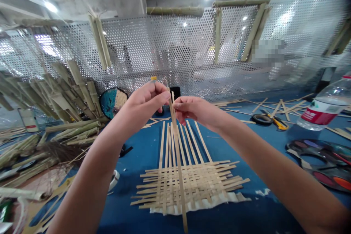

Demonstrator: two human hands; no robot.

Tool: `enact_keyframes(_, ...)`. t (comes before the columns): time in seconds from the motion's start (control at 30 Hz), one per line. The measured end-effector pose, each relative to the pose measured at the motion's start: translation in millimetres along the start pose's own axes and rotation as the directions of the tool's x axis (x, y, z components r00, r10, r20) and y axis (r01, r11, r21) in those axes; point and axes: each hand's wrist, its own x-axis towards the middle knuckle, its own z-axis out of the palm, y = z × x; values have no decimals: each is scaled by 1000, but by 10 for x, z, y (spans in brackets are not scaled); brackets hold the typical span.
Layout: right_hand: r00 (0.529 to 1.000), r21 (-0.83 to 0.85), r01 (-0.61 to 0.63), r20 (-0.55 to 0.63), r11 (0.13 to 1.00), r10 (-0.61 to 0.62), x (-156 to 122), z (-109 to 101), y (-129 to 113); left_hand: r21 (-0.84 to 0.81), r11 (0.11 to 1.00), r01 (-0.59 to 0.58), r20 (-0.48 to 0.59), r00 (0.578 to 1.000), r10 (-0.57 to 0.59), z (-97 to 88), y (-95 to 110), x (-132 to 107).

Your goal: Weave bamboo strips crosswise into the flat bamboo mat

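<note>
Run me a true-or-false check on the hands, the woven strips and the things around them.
1. The left hand pinches a long, flat, pale bamboo-like strip near its upper end. True.
2. The right hand lies flat on the blue tabletop. False: it is raised, fingertips close by the strip.
3. A pale lattice of woven flat strips lies on the tabletop. True.
4. A round black tape roll lies left of the lattice. False: the roll lies to its right.
5. A clear plastic bottle with a red-and-white label stands right of the lattice. True.
</note>
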Motion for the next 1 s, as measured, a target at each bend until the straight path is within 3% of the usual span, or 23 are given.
enact_keyframes(0.13, 993, -139, 48, -105, 989, -62, -14, 19, -29, 188, 974, 126, 230, 958, -168, 14, -123, 23)
enact_keyframes(0.23, 982, -239, 77, -149, 968, -115, -33, 30, -57, 186, 973, 139, 306, 933, -191, 65, -211, 48)
enact_keyframes(0.4, 981, -281, 51, -167, 958, -101, -51, 74, -101, 116, 987, 108, 236, 963, -133, 78, -196, 66)
enact_keyframes(0.5, 998, -301, 17, -49, 953, -33, -63, 78, -117, 64, 994, 88, 177, 979, -98, 39, -165, 72)
enact_keyframes(0.63, 994, -246, 29, 109, 969, -2, -86, 56, -116, -13, 998, 59, 182, 982, -56, 10, -166, 76)
enact_keyframes(0.83, 995, -132, 36, 94, 991, -24, -70, 20, -84, -31, 1000, -2, 177, 984, 7, 37, -117, 58)
enact_keyframes(1.0, 995, -89, 61, 84, 994, -53, -76, -31, -106, -72, 997, -34, 110, 993, 42, 30, -25, 4)
